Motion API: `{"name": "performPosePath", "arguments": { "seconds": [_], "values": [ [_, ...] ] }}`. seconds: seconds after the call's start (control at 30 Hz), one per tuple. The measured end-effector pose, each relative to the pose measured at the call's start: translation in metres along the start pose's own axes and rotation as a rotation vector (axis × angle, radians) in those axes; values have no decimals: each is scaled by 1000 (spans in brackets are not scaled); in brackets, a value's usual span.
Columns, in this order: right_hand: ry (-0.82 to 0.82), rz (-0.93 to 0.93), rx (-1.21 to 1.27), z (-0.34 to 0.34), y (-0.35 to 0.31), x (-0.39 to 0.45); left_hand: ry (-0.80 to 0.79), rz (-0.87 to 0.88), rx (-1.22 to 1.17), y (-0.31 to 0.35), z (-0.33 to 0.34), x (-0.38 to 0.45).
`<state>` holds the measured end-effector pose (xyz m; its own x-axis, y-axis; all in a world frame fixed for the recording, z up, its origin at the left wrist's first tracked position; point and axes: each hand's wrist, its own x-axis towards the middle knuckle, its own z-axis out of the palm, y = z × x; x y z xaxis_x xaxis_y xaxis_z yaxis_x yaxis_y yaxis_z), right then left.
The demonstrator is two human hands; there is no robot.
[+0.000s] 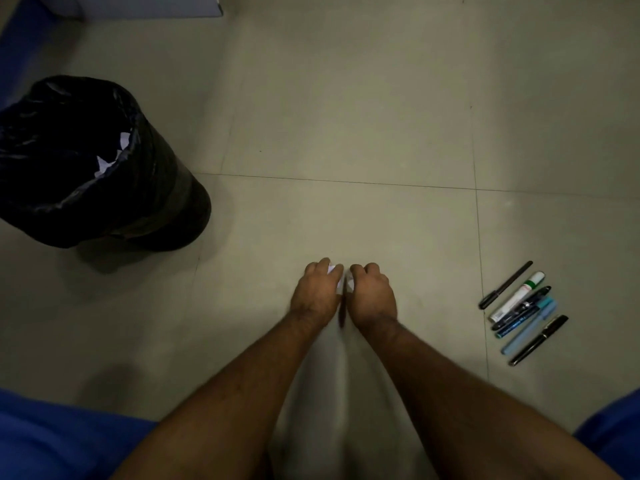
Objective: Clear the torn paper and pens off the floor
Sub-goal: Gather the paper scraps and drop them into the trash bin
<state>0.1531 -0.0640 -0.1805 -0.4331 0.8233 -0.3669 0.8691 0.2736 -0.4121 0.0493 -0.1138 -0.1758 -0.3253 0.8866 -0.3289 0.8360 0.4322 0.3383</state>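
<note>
Between cupped hands (343, 292), crumpled white paper (341, 284) (torn).

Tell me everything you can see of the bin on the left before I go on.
The bin is a round container lined with a glossy black plastic bag, crinkled and folded over the rim and down the outside. It stands upright on the tiled floor at the left, apart from both hands and the pens. Its mouth is open, with no lid in view. A few white paper scraps show inside against the near wall. Nothing else touches it.

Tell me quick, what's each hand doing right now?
Left hand: closed on scraps of torn white paper.
Right hand: closed on more white paper.
</note>
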Motion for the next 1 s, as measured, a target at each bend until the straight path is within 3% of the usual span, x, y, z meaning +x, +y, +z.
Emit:
{"name": "performPosePath", "arguments": {
  "seconds": [0.2,0.4,0.7,0.87,1.0],
  "values": [
    [-4,-112,60,4,-9,5,-19,-44,36,1,-6,7],
    [2,-98,21,11,-21,11,-56,-115,9,-10,-10,14],
    [2,-145,-70,12,-20,21,30,-272,-95,-11,-2,15],
    [45,-132,-42,17,-10,24,98,-459,-415,-17,0,16],
    [152,76,314,20,1,19,163,-623,-764,-24,-4,11]
  ]
}}
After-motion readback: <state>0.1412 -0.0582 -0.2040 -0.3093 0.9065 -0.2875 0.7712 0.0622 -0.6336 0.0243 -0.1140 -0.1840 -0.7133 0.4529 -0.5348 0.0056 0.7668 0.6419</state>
